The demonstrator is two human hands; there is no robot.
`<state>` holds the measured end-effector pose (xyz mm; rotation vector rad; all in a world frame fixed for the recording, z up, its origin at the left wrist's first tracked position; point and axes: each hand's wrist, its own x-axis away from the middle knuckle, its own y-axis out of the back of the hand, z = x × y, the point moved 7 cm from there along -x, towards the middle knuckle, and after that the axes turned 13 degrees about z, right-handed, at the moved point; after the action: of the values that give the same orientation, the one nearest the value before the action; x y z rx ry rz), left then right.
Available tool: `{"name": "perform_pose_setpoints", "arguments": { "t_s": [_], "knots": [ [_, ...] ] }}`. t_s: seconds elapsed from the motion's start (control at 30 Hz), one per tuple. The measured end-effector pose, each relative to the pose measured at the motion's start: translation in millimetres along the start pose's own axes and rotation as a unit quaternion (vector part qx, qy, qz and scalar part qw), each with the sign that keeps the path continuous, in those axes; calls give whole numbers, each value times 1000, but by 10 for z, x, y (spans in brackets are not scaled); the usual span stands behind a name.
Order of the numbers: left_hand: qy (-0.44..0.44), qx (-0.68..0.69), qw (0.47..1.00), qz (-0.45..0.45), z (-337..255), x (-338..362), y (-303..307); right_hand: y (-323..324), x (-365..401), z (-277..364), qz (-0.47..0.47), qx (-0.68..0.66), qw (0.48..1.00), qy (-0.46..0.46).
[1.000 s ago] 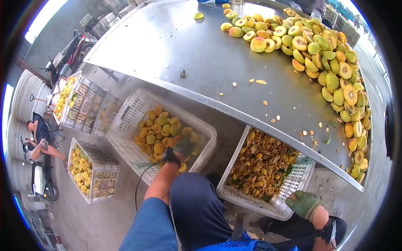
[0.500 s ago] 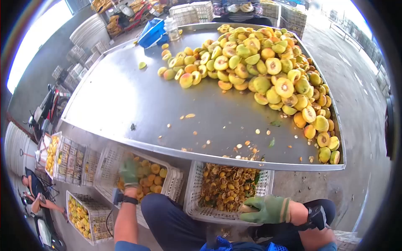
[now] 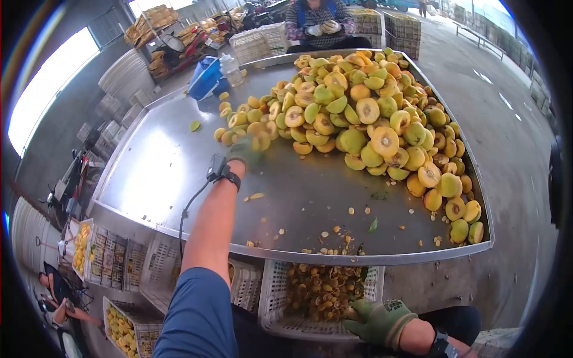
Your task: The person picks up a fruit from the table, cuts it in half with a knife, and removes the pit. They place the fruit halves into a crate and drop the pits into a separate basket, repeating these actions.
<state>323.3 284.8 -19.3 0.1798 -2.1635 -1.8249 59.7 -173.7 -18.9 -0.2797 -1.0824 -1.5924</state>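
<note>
A large heap of halved yellow-green peaches point(image 3: 334, 101) lies on the metal table point(image 3: 280, 197). My left hand point(image 3: 243, 153), in a green glove, is stretched out over the table to the near left edge of the heap, right at several peach halves; motion smears its fingers. Low at the front, my right hand point(image 3: 382, 322), also green-gloved, is closed beside the right rim of a white crate point(image 3: 276, 298). That crate is filled with brown-orange pits and scraps point(image 3: 322, 289). I cannot tell what the right fingers hold.
A blue basket point(image 3: 205, 79) and a clear plastic bottle point(image 3: 230, 70) stand at the table's far left. Stacked crates point(image 3: 107, 259) and a crate of yellow fruit point(image 3: 121, 325) are at lower left. A person point(image 3: 322, 27) with gloved hands sits behind the table; another sits at far left.
My left hand has gone from the fruit crate below the table up to the heap's left edge. My right hand stays by the scrap crate. The view has tilted up, showing the person opposite.
</note>
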Motion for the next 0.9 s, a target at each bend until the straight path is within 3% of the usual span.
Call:
{"name": "perform_pose_setpoints", "arguments": {
  "t_s": [0.03,0.07,0.13,0.2,0.23,0.33,0.43,0.53,0.67,0.77,0.9],
  "knots": [
    [-25,-45,998,-31,11,58,7,-18,-10,24,-31,48,996,72],
    [-37,108,993,36,121,117,-82,-54,-31,-11,-65,98,982,145],
    [-55,401,901,155,200,372,-158,83,1,36,-123,49,972,193],
    [-153,607,765,151,17,948,-19,391,19,148,-149,-151,967,142],
    [-190,662,708,158,-29,1141,-50,511,88,299,-204,-230,924,225],
    [-237,698,648,192,-503,1860,135,632,-19,480,-102,-435,849,283],
    [-231,706,630,227,-895,2389,196,748,-51,635,-74,-494,821,277],
    [-244,709,624,222,-1193,2694,157,811,-151,687,-128,-411,856,286],
    [-268,700,642,164,-1496,2927,-25,751,-309,589,-186,-367,860,302],
    [-303,610,719,142,-1578,2996,-164,772,-269,430,-236,-360,870,242],
    [-293,590,733,170,-1622,2943,-495,793,-170,323,-284,-280,895,201]
  ]
}}
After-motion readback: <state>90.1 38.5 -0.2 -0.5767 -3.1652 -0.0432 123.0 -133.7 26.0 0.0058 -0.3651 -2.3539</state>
